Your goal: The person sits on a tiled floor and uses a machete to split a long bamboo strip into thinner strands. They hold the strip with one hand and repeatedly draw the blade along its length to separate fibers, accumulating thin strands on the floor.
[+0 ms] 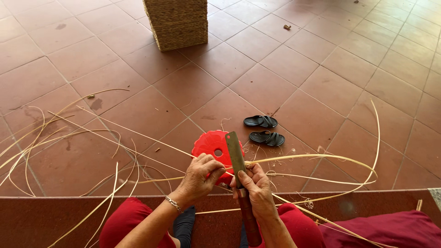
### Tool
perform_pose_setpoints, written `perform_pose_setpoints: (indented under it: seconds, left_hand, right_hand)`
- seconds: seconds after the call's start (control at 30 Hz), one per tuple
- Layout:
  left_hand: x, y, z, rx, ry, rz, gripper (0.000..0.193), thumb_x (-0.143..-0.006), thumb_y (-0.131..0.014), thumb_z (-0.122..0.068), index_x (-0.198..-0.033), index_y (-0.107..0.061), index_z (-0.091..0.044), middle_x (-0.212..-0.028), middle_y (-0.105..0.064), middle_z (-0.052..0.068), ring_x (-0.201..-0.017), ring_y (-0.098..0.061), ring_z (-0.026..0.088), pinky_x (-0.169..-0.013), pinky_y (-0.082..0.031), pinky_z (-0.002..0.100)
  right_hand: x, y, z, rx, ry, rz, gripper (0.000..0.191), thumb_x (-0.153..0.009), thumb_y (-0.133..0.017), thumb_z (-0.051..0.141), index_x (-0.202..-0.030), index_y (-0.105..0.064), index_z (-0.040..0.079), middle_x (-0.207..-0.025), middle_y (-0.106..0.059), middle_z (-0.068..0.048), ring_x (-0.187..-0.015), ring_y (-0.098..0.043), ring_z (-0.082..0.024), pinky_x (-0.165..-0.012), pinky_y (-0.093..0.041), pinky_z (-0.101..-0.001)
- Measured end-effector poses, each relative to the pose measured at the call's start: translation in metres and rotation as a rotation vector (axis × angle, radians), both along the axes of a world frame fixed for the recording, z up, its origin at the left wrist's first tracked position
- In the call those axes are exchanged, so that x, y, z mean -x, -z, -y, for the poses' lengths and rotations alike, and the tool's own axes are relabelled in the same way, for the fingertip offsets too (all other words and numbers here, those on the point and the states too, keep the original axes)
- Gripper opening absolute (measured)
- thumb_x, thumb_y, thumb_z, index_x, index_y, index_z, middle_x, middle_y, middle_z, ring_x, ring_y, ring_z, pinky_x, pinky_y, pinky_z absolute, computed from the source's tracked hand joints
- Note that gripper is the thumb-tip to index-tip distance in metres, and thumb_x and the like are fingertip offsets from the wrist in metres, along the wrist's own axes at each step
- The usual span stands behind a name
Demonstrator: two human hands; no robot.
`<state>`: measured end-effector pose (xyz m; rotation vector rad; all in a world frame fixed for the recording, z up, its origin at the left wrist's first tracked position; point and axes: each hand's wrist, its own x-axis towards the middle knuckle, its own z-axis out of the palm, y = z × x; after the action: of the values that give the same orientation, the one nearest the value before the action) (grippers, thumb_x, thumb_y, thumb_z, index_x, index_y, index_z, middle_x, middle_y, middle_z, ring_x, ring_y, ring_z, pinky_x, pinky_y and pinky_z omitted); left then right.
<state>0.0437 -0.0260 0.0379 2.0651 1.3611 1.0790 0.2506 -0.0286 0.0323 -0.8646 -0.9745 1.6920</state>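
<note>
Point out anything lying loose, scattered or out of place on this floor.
Long cane strips sprawl loosely over the tiles on the left. A pair of black sandals sits mid-floor beyond the red stool. Small shavings dot the tiles.

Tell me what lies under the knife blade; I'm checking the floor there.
Under the flat metal knife blade sits a round red plastic stool on the tiles. Its front is covered by the left hand and right hand.

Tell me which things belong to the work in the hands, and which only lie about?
In use: knife in right hand; cane strip held by left hand.

Lying about: red plastic stool, black sandals, woven basket stack, loose cane strips.
</note>
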Motion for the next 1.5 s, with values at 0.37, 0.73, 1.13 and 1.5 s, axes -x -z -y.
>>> perform_pose_setpoints:
  seconds: [0.37, 0.73, 1.13, 1.5]
  left_hand:
    - [0.039, -0.003, 0.003, 0.146, 0.035, 0.137, 0.006, -0.084, -0.079, -0.013, -0.088, -0.079, -0.007, -0.074, -0.066, 0.003, -0.075, -0.06, 0.018, -0.07, -0.05, 0.033]
    - [0.071, 0.001, 0.009, 0.054, 0.077, 0.068, 0.007, -0.082, -0.081, -0.014, -0.085, -0.08, -0.008, -0.068, -0.062, 0.002, -0.07, -0.057, 0.016, -0.071, -0.049, 0.033]
    - [0.118, -0.01, 0.026, 0.152, -0.044, 0.075, 0.009, -0.078, -0.081, -0.015, -0.084, -0.081, -0.008, -0.067, -0.059, -0.001, -0.061, -0.053, 0.013, -0.054, -0.044, 0.031]
    - [0.167, 0.005, 0.032, 0.179, -0.119, 0.112, 0.008, -0.078, -0.081, -0.011, -0.084, -0.083, -0.006, -0.068, -0.066, 0.0, -0.066, -0.056, 0.011, -0.057, -0.047, 0.028]
  right_hand:
    - [-0.017, -0.001, -0.012, 0.031, 0.046, -0.099, 0.016, -0.1, -0.058, 0.014, -0.111, -0.052, 0.005, -0.076, -0.069, -0.013, -0.051, -0.064, -0.017, -0.038, -0.051, -0.0262]
    - [-0.024, 0.002, -0.017, -0.014, 0.067, -0.087, 0.015, -0.098, -0.059, 0.012, -0.11, -0.053, 0.004, -0.076, -0.072, -0.015, -0.052, -0.067, -0.018, -0.038, -0.053, -0.0261]
    - [-0.036, 0.002, -0.023, 0.007, 0.15, -0.1, 0.015, -0.098, -0.06, 0.013, -0.109, -0.053, 0.004, -0.077, -0.07, -0.014, -0.055, -0.066, -0.019, -0.039, -0.052, -0.0247]
    - [-0.047, 0.002, -0.029, -0.03, 0.207, -0.103, 0.015, -0.098, -0.061, 0.012, -0.108, -0.053, 0.005, -0.077, -0.07, -0.014, -0.054, -0.065, -0.018, -0.04, -0.051, -0.0242]
